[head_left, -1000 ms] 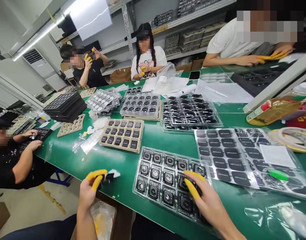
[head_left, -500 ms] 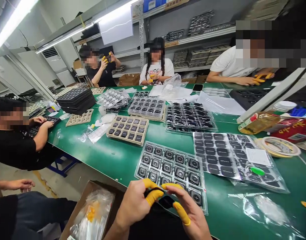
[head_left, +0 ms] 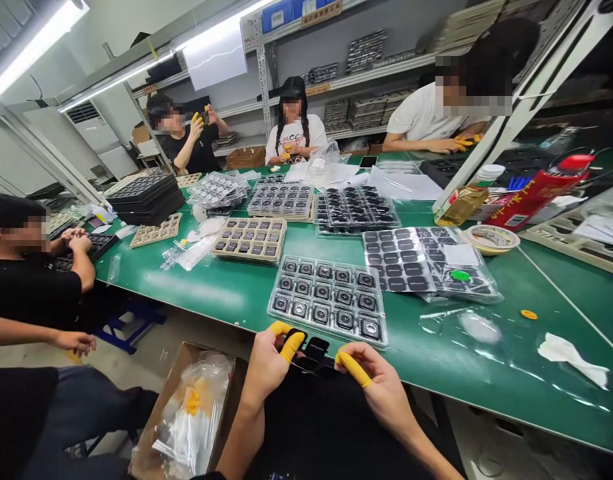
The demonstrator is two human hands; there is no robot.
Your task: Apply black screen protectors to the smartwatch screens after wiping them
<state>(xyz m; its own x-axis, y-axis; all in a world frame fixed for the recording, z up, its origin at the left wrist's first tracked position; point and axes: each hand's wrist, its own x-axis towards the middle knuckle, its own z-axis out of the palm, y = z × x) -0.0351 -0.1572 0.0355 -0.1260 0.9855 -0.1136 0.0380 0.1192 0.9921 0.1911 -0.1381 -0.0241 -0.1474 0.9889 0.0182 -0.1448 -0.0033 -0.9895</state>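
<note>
My left hand (head_left: pixel 267 367), with yellow finger cots on thumb and forefinger, pinches a small black rounded-square piece (head_left: pixel 317 347) with faint pale print, just off the table's near edge. My right hand (head_left: pixel 373 379), also in yellow finger cots, is closed in a pinch to the right of it. A dark strip runs toward those fingertips; whether they grip it I cannot tell. Just beyond both hands lies a clear plastic tray (head_left: pixel 327 327) with black square watch-like parts in its pockets. Farther right is a bagged sheet of black rounded-rectangle stickers (head_left: pixel 399 260).
On the green table (head_left: pixel 211 290) are a beige tray (head_left: pixel 249 239), stacked black trays (head_left: pixel 146 197), a tape roll (head_left: pixel 492 238), a bottle (head_left: pixel 463 200) and crumpled tissue (head_left: pixel 573 360). A cardboard box (head_left: pixel 226 400) with plastic bags stands below left. Several co-workers sit around.
The camera view has turned right. My right hand has drawn away from the left, widening the gap between them, and its fingers have closed. The black piece now shows more face-on.
</note>
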